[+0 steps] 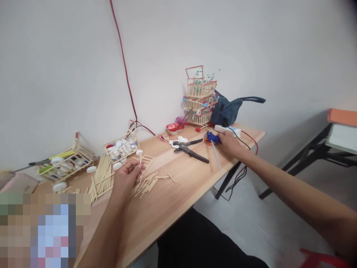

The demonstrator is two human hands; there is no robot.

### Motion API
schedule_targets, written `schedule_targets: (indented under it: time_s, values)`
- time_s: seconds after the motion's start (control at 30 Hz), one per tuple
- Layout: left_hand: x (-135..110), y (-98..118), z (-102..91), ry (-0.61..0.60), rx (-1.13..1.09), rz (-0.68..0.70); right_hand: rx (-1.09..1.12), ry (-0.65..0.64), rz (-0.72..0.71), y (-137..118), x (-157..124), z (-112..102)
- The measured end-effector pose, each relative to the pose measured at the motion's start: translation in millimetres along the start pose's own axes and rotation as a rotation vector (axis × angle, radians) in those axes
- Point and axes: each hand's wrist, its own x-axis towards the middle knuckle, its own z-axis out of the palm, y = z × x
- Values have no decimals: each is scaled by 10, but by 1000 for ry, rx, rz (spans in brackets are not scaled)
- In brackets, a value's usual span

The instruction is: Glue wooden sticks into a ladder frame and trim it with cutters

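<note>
Two hands at a wooden craft table point(178, 193).
Right hand point(229, 144) closes on the blue glue gun point(213, 137); left hand's point(126, 178) fingers pinch a thin wooden stick point(140, 160).

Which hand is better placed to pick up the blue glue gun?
The right hand: it already rests on the blue plastic glue gun near the table's far end. The left hand is far off, holding a thin wooden stick.

Soft, even light filled the scene, brightest on the white wall point(251, 44), and shadows stayed faint. The wide lens bent and darkened the edges. A pixelated block point(41, 229) covered the lower left corner; detail was slightly blurred throughout.
</note>
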Motion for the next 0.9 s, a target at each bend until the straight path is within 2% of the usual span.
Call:
schedule_targets:
  time_s: [0.13,0.2,0.27,0.4,0.5,0.6,0.73,0.9]
  values:
    - [-34,50,21,15,73,25,113,68,-61,37,-80,-103]
    - [-50,69,34,16,113,36,244,147,-40,-59,-149,-256]
    - [-60,80,47,17,152,73,443,153,2,-246,-244,-452]
    - [-64,95,72,0,232,184,1000,-91,-73,-781,-502,-813]
    - [-74,116,91,-34,254,220,1197,-281,-173,-1163,-680,-945]
    - [-89,138,105,-38,256,246,1277,-368,-266,-1428,-777,-957]
    - [-90,149,105,-43,257,276,1235,-329,-284,-1596,-798,-890]
    - [-86,155,99,-53,251,307,1198,-291,-265,-1653,-785,-846]
